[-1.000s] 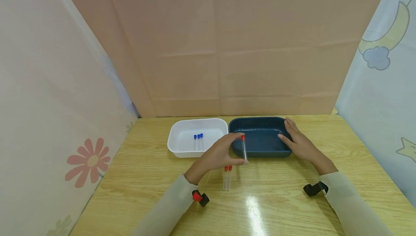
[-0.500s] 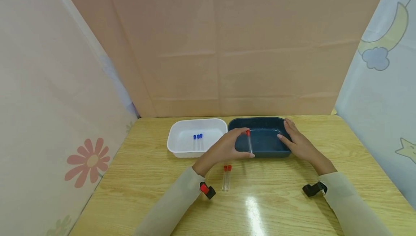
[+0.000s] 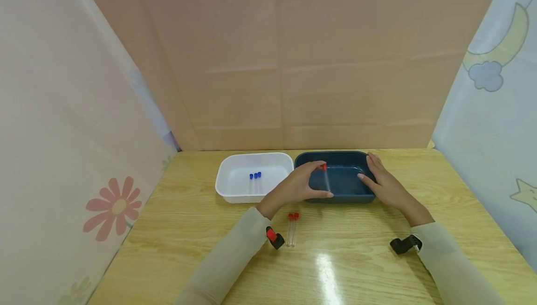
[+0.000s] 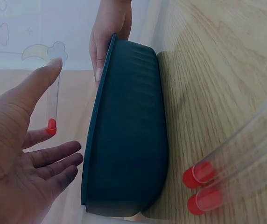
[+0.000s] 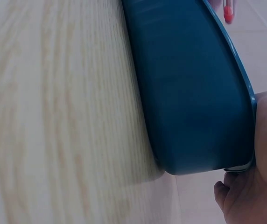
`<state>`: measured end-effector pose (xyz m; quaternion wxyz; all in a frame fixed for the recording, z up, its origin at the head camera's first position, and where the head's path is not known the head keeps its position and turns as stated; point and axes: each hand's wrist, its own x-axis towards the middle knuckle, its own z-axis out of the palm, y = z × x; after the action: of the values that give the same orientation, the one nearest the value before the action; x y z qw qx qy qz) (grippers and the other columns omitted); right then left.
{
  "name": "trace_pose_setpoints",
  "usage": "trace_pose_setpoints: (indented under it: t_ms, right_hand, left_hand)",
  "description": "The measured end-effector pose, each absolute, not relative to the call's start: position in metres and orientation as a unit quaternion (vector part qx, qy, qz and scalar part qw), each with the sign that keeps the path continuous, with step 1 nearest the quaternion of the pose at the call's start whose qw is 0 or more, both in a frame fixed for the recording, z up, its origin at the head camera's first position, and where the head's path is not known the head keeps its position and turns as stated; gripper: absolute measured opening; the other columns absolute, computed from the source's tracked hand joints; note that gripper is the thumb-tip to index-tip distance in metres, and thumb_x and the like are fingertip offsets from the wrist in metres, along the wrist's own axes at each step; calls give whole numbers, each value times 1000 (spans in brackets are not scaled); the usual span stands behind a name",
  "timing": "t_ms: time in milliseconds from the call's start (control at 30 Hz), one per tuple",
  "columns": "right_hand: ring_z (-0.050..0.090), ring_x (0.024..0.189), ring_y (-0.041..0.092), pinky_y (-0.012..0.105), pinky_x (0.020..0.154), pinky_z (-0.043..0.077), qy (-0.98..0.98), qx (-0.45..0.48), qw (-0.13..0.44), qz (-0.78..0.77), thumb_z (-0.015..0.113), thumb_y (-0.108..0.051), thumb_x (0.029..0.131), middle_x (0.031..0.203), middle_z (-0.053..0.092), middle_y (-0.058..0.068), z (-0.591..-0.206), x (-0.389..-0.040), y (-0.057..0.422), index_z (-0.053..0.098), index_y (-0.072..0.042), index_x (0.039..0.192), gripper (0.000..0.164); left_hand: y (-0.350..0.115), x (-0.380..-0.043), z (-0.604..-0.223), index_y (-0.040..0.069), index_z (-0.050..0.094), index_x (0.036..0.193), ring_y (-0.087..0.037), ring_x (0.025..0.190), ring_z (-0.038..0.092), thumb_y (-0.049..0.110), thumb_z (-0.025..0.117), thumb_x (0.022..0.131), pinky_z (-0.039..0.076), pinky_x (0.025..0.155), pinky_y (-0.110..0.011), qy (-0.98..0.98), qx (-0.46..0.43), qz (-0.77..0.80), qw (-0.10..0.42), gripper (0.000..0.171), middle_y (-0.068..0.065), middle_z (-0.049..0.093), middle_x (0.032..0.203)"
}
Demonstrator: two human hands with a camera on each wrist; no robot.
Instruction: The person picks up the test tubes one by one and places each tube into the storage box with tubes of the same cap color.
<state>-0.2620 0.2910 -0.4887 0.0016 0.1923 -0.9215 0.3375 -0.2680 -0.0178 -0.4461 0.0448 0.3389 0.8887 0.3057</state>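
My left hand [image 3: 293,186] pinches a clear test tube [image 3: 327,180] with a red cap, held lengthwise between thumb and index finger. It hovers over the left part of the dark blue tray [image 3: 352,199]. In the left wrist view the tube [image 4: 53,100] shows its red cap at the index fingertip, with the other fingers spread loosely. My right hand [image 3: 388,187] grips the tray's right end, thumb over the inside and fingers along the outer rim. Two more red-capped test tubes [image 3: 292,231] lie side by side on the table in front of the trays.
A white tray [image 3: 241,199] stands left of the dark one, close against it. Three blue-capped test tubes [image 3: 256,184] lie inside it. The wooden table [image 3: 352,258] ends at a brown backdrop [image 3: 285,86], with patterned cloth at both sides.
My left hand has moved right and away from me with the red-capped test tube, from the dark tray's front left edge to above its inside. My right hand has stayed put.
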Motion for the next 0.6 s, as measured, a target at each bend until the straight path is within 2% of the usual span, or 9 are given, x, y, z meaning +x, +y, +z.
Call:
trace_pose_setpoints:
  t_ms: [600]
  right_hand:
    - [-14,153,40,71,115,5,-925,188,-5,331,46,-38,109,167,-13,18,-488,-262,293,0,4,160,80]
  left_hand:
    - [5,-290,-448,14,37,156,-17,130,54,59,77,84,49,104,-33,898,330,285,58,94,-2,55,144]
